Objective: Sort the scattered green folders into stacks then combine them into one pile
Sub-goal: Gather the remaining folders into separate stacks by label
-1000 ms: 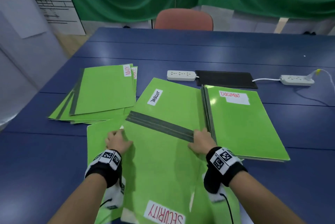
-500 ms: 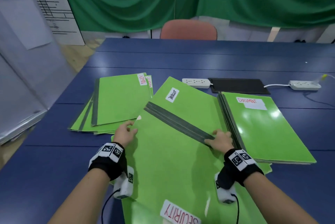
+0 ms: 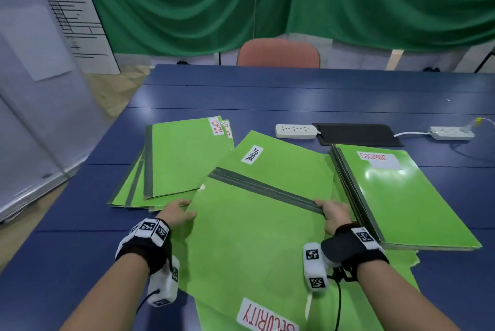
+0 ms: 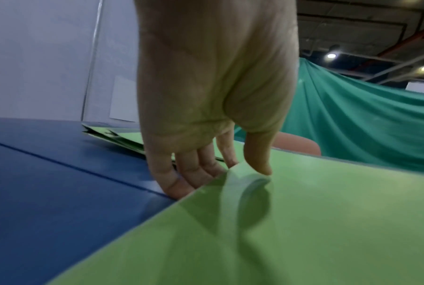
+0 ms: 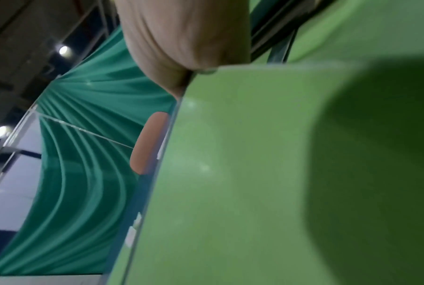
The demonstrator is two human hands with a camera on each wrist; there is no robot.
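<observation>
A green folder labelled SECURITY (image 3: 257,245) lies in front of me, its dark spine pointing away. My left hand (image 3: 179,214) grips its left edge, thumb on top and fingers (image 4: 181,181) underneath. My right hand (image 3: 333,214) grips the right end of the spine; in the right wrist view only the palm (image 5: 181,38) shows against the folder (image 5: 254,173). Beneath it lie another folder with a small white label (image 3: 270,154) and more green sheets (image 3: 399,290). A fanned stack topped ADMIN (image 3: 184,159) sits left. A neat stack topped DOCUMENT (image 3: 401,196) sits right.
The blue table (image 3: 294,95) holds two white power strips (image 3: 296,131) (image 3: 451,133) and a black pad (image 3: 356,133) behind the folders. A salmon chair (image 3: 278,53) stands at the far edge. A translucent panel (image 3: 34,89) stands off the table's left side.
Both hands have lifted and turned the SECURITY folder, spreading apart to its left edge and spine end. The head view has shifted left.
</observation>
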